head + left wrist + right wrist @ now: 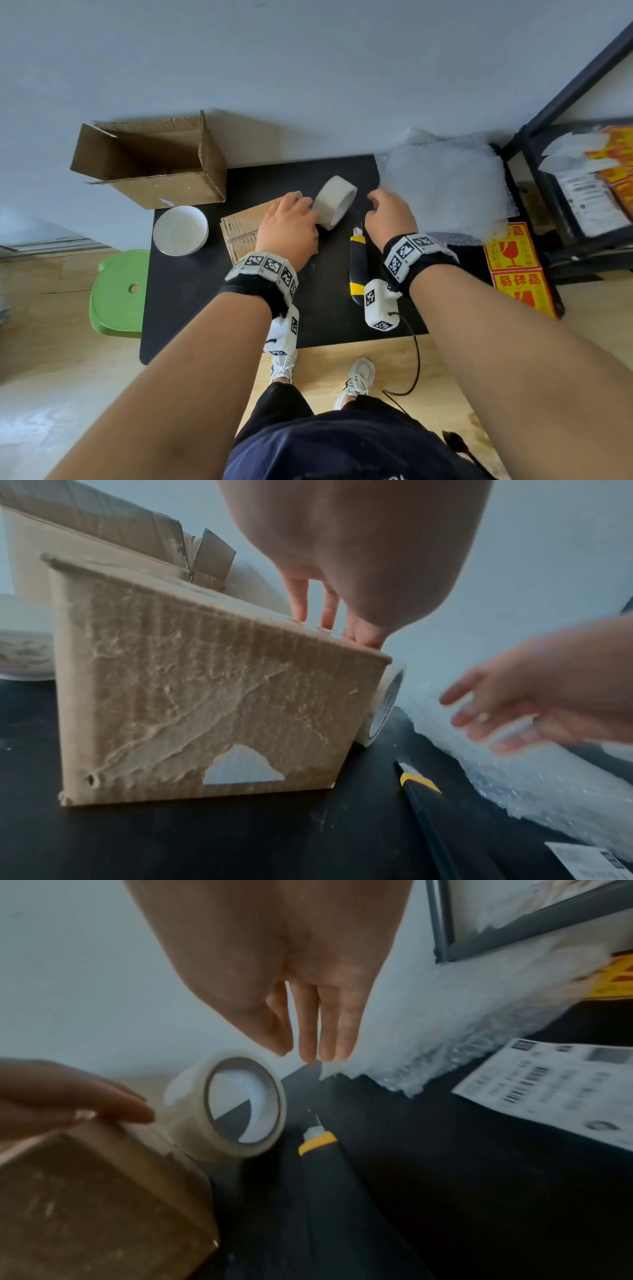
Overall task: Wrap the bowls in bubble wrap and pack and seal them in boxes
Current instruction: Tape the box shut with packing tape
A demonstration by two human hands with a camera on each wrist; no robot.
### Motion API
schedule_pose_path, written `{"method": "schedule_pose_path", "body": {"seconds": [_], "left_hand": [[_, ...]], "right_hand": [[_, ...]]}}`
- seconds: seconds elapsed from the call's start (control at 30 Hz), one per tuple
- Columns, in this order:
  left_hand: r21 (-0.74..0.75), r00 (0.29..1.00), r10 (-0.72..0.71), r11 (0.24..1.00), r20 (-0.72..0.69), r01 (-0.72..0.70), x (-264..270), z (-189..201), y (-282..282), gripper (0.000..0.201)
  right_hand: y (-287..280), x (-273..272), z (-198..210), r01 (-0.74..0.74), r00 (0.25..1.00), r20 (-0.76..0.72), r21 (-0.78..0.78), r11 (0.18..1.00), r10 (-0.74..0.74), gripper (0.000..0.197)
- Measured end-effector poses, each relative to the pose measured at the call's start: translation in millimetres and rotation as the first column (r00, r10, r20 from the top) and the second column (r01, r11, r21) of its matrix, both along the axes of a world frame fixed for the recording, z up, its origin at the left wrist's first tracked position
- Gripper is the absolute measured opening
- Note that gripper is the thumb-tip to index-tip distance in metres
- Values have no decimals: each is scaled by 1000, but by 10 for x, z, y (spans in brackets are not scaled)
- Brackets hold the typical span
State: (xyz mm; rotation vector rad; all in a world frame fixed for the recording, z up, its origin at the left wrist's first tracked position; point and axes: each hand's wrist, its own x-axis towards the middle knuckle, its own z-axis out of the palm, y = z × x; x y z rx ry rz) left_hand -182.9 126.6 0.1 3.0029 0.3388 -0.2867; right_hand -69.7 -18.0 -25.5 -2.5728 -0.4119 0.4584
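- The left hand (287, 228) is laid on top of a small closed cardboard box (205, 696), its straight fingers (329, 610) pressed against the top near the far edge.
- A roll of clear tape (334, 202) is seen on edge just beyond and to the right of that hand, leaning against the box's side; whether a fingertip touches it cannot be told.
- The right hand (388, 214) is held above the black table (191, 294), fingers (325, 1031) loosely extended and close together, with nothing gripped.
- Bubble wrap (445, 185) is spread just right of the right hand.
- A yellow-and-black utility knife (358, 263) lies between the two wrists.
- A white bowl (180, 230) is placed left of the left hand, unwrapped.
- An open cardboard box (150, 164) stands beyond the bowl.
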Motion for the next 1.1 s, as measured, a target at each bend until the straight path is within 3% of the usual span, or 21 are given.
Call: {"method": "schedule_pose_path", "body": {"seconds": [0.13, 0.27, 0.4, 0.57, 0.73, 0.87, 1.0, 1.1], "left_hand": [[18, 998, 19, 1000, 55, -20, -1, -41, -7, 39], [73, 999, -23, 997, 35, 20, -16, -76, -41, 42], [92, 999, -32, 995, 17, 31, -19, -83, -40, 41], [104, 999, -42, 994, 16, 40, -38, -99, -59, 41], [105, 999, -25, 994, 19, 23, -37, -96, -99, 43], [48, 999, 3, 999, -33, -1, -12, -48, -137, 41], [-107, 993, 117, 987, -23, -119, 2, -26, -97, 43], [11, 996, 73, 997, -49, -73, -33, 26, -101, 44]], "right_hand": [[-144, -211, -192, -40, 987, -163, -159, 986, 14, 33], [-146, -387, -326, -90, 966, -259, -287, 954, 13, 54], [-97, -497, -421, -97, 960, -279, -372, 923, -11, 75], [-44, -502, -407, -84, 955, -294, -389, 917, -38, 72], [-94, -420, -268, 0, 937, -335, -291, 957, -102, 57], [-146, -316, -75, 103, 933, -334, -121, 987, -138, 42], [-173, -233, 108, 206, 931, -321, 65, 976, -175, 30], [-177, -239, 218, 160, 954, -276, 143, 977, -116, 16]]}}
